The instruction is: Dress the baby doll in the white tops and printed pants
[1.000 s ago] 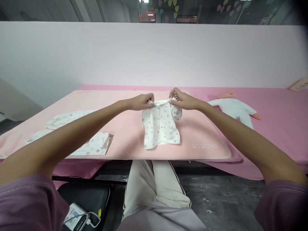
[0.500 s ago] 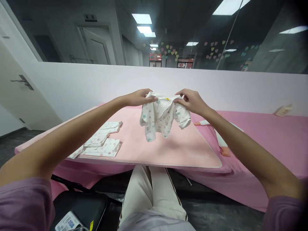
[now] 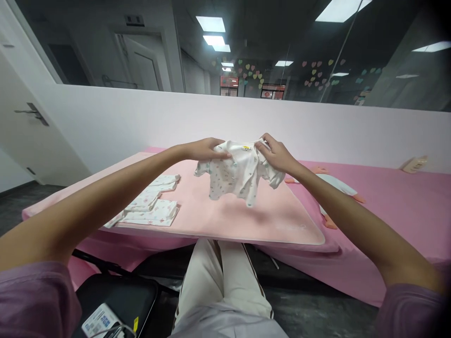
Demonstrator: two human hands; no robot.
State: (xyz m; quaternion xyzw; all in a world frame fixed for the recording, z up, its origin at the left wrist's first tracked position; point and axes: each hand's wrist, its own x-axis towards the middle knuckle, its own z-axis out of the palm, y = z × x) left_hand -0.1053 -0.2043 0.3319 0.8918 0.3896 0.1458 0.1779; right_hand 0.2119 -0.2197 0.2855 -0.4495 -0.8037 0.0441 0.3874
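Note:
A small white baby shirt (image 3: 234, 176) with a scattered print and a yellow mark at the neckline hangs in the air above the pink mat (image 3: 218, 220). My left hand (image 3: 207, 149) is closed on its left shoulder, thumb in front and fingers hidden behind the cloth. At the other shoulder my right hand (image 3: 276, 154) pinches the fabric near the collar. The shirt's lower edge and sleeves dangle freely, apart from the mat.
Folded printed baby clothes (image 3: 151, 206) lie at the mat's left side. To the right, a white and orange stuffed toy (image 3: 334, 184) rests on the pink cloth (image 3: 387, 211), with a cream bottle (image 3: 416, 164) by the wall. A black chair (image 3: 116, 295) bearing a labelled white packet stands at lower left.
The shirt has swung and spread wider, its hem shifting to the right. My left hand has lowered slightly, and both hands still grip the shoulders.

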